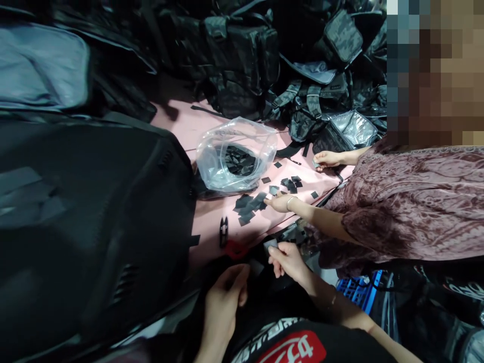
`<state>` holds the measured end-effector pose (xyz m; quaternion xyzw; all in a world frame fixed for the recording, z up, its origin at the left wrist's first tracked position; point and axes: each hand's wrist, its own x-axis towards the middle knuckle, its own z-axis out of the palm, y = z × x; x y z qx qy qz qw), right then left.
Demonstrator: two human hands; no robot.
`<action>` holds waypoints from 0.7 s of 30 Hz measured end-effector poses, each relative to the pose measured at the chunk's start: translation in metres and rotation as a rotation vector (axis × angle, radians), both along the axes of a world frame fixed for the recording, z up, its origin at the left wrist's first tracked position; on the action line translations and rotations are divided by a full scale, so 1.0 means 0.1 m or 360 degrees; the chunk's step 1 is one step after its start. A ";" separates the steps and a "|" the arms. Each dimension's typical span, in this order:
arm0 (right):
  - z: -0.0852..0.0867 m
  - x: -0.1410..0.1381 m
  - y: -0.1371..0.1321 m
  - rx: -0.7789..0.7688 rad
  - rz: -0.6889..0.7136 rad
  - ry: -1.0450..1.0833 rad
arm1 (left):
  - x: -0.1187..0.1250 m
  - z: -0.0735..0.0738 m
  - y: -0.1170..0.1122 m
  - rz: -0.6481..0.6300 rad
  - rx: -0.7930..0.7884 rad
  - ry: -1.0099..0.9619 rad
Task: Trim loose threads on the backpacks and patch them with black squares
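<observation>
Black top has a red round-cornered patch bearing white characters, with white lettering just above it. Left hand and right hand are bare; thin bracelet on right forearm.

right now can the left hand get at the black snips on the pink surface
Likely yes: the black snips lie uncovered beyond the left hand, with just a red item near their lower end.
</observation>
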<state>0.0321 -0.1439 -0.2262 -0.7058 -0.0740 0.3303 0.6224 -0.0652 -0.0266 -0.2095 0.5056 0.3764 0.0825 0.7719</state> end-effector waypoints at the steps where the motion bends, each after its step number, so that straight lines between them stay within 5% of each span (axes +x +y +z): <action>1: 0.01 0.00 0.00 0.0003 0.0017 0.0023 | 0.00 -0.01 0.00 0.0013 0.0018 -0.0011; 7: 0.08 0.02 0.01 0.0033 0.0098 0.0157 | 0.03 0.05 0.02 0.0052 0.0078 -0.0055; 17: 0.12 -0.01 -0.07 0.0067 0.0267 0.0141 | 0.15 0.13 0.03 -0.0209 0.0279 0.0101; 21: 0.00 0.15 -0.26 -0.0278 0.0486 -0.0042 | 0.15 0.13 0.05 -0.0119 0.0184 0.0106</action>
